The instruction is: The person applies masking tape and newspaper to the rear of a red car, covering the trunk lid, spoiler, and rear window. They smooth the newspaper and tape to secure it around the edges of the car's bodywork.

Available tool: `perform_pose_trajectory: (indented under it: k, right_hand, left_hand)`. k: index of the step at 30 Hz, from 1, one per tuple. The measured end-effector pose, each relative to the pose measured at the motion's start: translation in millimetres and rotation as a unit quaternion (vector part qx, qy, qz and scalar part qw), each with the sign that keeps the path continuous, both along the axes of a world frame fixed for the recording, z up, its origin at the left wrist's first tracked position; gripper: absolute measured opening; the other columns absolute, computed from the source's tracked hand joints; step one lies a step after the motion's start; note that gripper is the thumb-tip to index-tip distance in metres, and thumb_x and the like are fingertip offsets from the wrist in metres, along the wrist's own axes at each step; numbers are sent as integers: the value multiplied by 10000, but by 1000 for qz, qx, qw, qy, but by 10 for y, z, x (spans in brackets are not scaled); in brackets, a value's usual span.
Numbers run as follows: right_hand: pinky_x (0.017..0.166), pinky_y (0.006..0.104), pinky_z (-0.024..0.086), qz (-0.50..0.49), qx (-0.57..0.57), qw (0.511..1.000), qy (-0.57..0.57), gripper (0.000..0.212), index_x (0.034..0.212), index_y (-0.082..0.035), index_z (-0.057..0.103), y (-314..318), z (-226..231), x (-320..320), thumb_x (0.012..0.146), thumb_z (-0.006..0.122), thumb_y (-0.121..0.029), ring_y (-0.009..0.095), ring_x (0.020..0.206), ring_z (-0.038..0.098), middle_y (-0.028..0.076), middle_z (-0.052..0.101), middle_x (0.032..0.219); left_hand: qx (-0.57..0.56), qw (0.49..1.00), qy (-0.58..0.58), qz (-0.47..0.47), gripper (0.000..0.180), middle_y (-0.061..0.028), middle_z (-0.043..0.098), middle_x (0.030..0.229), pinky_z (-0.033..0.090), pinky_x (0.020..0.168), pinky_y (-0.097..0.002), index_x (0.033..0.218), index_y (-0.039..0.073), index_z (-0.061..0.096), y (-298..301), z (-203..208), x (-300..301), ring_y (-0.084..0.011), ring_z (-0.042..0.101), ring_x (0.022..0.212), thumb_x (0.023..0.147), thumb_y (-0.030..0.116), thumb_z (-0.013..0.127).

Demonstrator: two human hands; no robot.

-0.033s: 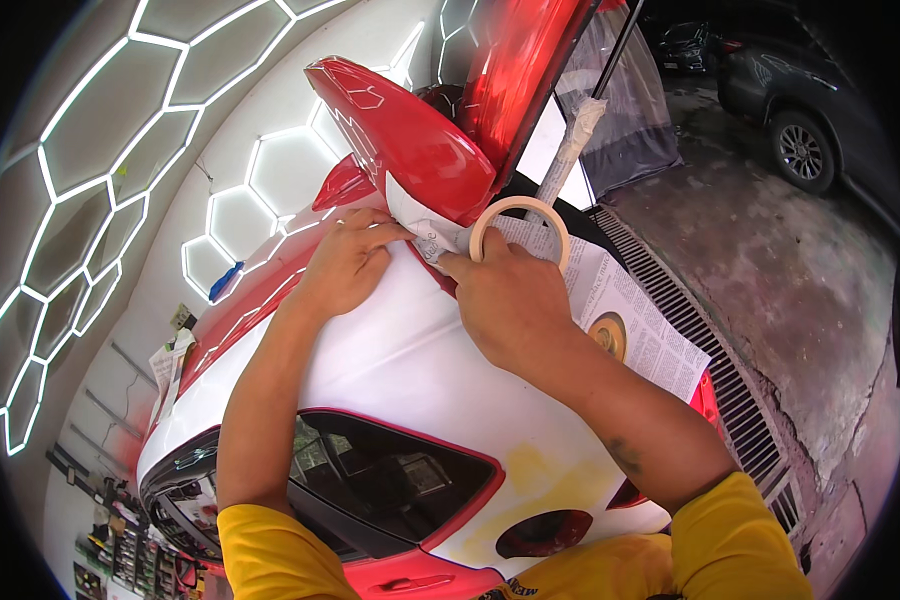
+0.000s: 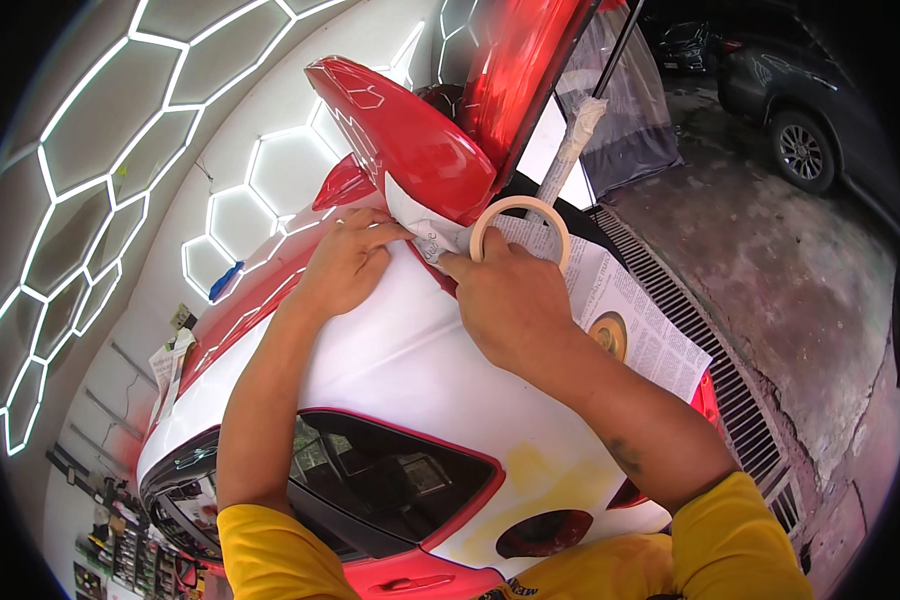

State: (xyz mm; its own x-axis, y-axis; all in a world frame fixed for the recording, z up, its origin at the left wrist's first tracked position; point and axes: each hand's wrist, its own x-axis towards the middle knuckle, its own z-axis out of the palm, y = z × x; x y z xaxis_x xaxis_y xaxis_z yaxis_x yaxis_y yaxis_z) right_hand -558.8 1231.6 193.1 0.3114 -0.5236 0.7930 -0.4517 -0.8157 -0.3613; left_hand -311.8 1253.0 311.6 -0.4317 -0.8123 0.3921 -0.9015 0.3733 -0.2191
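Observation:
My right hand (image 2: 518,300) is closed on a roll of beige masking tape (image 2: 563,258), with the ring standing up above my fingers. Beneath it, a newspaper sheet (image 2: 660,345) spreads over the car's rear edge to the right. My left hand (image 2: 345,265) rests on the white-coated car body (image 2: 390,325), fingers stretched and fingertips touching the edge of white paper (image 2: 422,222) below the glossy red spoiler (image 2: 405,130). The left thumb is folded inward. Between my hands a thin red strip of bodywork shows. The tape's loose end cannot be made out.
A raised red tailgate (image 2: 520,80) stands beyond, beside a paper-wrapped strut (image 2: 570,145). Nearer me are a dark side window (image 2: 390,480) and a round fuel-filler opening (image 2: 545,533). A floor drain grate (image 2: 735,400) runs along the right; a dark car (image 2: 820,95) is parked farther off.

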Motion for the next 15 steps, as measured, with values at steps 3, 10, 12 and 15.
perform_pose_trajectory:
  k: [3,10,12,15]
  right_hand:
    - [808,464,642,-2,-1,1000,4,211,1105,-56,793,1,6,-18,933,677,-98,344,984,747,209,680,1164]
    - [800,463,640,-8,-50,999,19,225,1100,-51,805,-81,-67,-125,914,678,-43,335,970,739,202,687,1136]
    - [808,464,638,6,-51,999,8,256,1129,-48,810,-109,-112,-145,908,681,-32,345,996,732,207,688,1147]
    - [840,471,631,38,-25,999,-23,313,1189,-50,815,-71,-177,-124,905,683,-28,365,1061,715,223,683,1185]
  left_hand:
    - [0,1000,-16,11,427,-149,700,1309,420,1146,-507,1288,127,793,35,39,-62,-368,595,1265,923,51,583]
    - [-54,987,-144,54,413,-116,690,1254,403,1145,-517,1270,145,782,158,48,-278,-336,598,1253,911,53,600]
    - [-59,984,-162,53,411,-107,689,1244,407,1137,-523,1266,158,783,139,47,-302,-331,602,1250,912,54,602]
    - [-60,985,-156,41,401,-94,694,1206,432,1095,-528,1271,192,792,121,59,-261,-326,617,1209,933,71,614]
